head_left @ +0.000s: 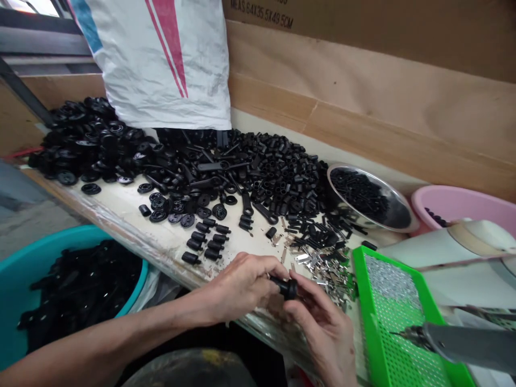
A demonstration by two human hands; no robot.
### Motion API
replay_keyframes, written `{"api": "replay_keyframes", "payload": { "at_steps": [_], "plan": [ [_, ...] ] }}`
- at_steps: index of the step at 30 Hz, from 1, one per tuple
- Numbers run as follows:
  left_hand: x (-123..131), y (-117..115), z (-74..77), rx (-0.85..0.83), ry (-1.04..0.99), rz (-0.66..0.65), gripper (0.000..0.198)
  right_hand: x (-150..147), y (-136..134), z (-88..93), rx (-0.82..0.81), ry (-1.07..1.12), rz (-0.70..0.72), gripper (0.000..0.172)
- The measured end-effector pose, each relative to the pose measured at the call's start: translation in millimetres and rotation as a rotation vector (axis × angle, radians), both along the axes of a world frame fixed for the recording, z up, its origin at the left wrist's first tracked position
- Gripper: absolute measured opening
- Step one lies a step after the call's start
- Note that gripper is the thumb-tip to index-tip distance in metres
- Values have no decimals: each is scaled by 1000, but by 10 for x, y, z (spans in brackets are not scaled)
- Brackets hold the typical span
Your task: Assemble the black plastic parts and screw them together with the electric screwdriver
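Note:
Between my two hands, over the table's front edge, is a black plastic cylindrical part point(287, 288) with a wider ringed end. My left hand point(248, 282) is closed on its narrower end, which the fingers partly hide. On the ringed end, the thumb and fingers of my right hand point(324, 325) close from the other side. Several black cylinders with thin stems point(205, 242) lie in short rows left of my hands. Just beyond the right hand, small flat metal pieces point(322, 266) are scattered beside thin black pins point(318, 234).
Piles of black discs point(97, 142), levers point(213, 166) and short tubes point(282, 172) cover the table's back, below a white sack point(169, 64). A steel bowl point(409, 220), pink basin point(431, 196), green tray point(363, 290) of small metal bits and powered screwdriver point(463, 341) stand right; a teal tub point(139, 279) left.

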State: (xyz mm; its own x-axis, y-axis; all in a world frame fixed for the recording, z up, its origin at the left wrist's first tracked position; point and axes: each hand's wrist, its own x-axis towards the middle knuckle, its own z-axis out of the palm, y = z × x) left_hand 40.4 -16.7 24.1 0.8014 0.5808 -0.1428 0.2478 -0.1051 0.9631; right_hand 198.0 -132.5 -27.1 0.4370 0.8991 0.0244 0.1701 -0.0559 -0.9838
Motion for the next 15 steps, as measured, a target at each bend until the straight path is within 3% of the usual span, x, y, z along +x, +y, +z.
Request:
{"api": "replay_keyframes", "payload": {
  "at_steps": [5,8,12,15],
  "plan": [
    [90,-63,33,43,-112,21,31,35,-19,-26,17,-60,-38,33],
    [101,-53,24,132,-45,28,27,63,-21,2,86,-243,-10,36],
    [102,-26,-46,178,78,-55,16,59,-2,18,123,-419,76,39],
    [115,-78,-108,245,30,34,24,41,4,-1,114,-421,46,35]
  ]
}}
